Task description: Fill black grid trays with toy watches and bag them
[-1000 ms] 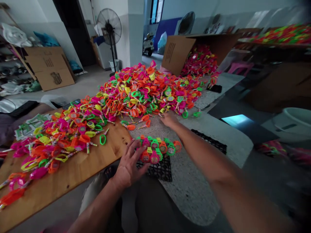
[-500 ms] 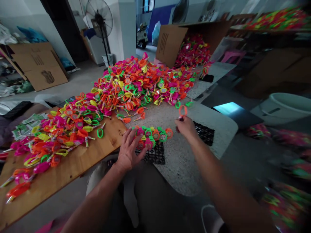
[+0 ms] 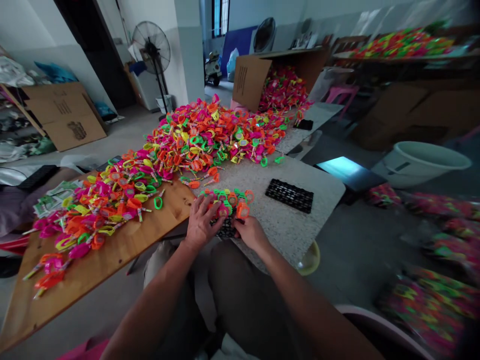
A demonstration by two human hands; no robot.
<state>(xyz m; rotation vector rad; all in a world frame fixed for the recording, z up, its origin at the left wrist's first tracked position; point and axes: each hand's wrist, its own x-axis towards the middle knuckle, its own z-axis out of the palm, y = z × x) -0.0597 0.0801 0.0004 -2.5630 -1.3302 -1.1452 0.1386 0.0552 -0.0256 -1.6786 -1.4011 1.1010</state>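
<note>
My left hand [image 3: 202, 220] lies with fingers apart over the pink and green toy watches at the left of a black grid tray [image 3: 225, 230]. My right hand [image 3: 252, 232] is at the tray's right front corner, fingers pinched at the lower end of an orange toy watch [image 3: 243, 210]. Several green, orange and pink toy watches [image 3: 232, 199] stand packed in rows in the tray, faces up. My fingers hide part of the tray and the watch's lower end.
A large heap of toy watches [image 3: 210, 132] covers the table's back. A second black grid tray [image 3: 289, 195] lies on the speckled tabletop [image 3: 262, 220]. More watches lie along the wooden board [image 3: 150, 225]. A cardboard box [image 3: 249, 80] spills watches behind; a white bucket [image 3: 420, 165] stands right.
My right hand has come left and toward me from the tabletop's right side, bringing the orange watch to the tray. The second tray is now uncovered. My left hand stays on the watches.
</note>
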